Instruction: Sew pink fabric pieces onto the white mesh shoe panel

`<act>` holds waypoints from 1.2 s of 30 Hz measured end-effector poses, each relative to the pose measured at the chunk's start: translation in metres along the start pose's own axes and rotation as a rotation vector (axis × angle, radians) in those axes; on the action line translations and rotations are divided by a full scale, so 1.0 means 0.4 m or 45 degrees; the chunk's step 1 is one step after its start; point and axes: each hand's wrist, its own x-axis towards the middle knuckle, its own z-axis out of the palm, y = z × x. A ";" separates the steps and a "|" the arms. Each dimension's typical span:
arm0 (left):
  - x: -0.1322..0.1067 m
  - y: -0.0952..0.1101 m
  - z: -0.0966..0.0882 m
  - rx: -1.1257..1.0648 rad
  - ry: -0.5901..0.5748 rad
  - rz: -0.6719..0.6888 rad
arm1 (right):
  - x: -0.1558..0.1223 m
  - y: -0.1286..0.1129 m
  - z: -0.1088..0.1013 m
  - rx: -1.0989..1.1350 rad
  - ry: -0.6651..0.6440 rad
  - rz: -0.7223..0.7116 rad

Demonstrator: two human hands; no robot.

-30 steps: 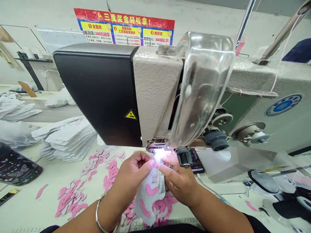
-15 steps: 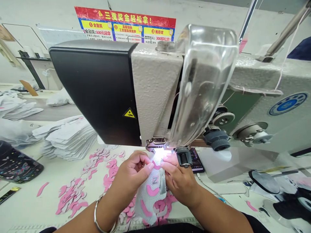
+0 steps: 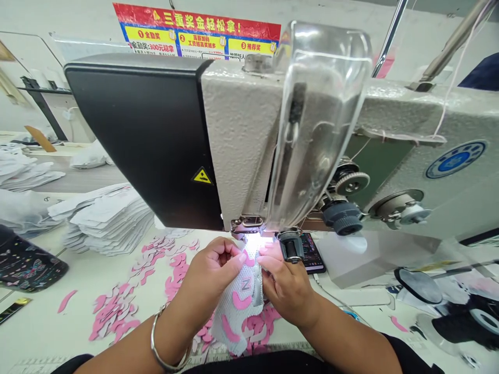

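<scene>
A white mesh fabric piece (image 3: 233,322) with an N mark and pink curved patches lies under the lit needle area of a sewing machine (image 3: 241,135). My left hand (image 3: 216,270) pinches its left edge, thumb beside the upper pink patch (image 3: 247,258). On the right edge, by a silvery strip (image 3: 258,285), my right hand (image 3: 286,285) grips the fabric with bent fingers; its fingertips reach close to the presser foot. Glare hides the needle itself.
Loose pink patches (image 3: 115,311) are heaped on the table left of and below the fabric. A stack of white fabric pieces (image 3: 109,221) stands at left, near a dark patterned bottle (image 3: 29,262). Behind my right hand lies a phone (image 3: 313,253); a black thread spool (image 3: 463,324) is far right.
The fabric has turned slightly, its lower end swinging left, and both hands have shifted a little with it. The whole view has also moved slightly.
</scene>
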 end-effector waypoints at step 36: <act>0.039 0.056 0.015 -0.397 -0.143 -0.268 | 0.033 0.003 -0.007 0.030 -0.080 -0.012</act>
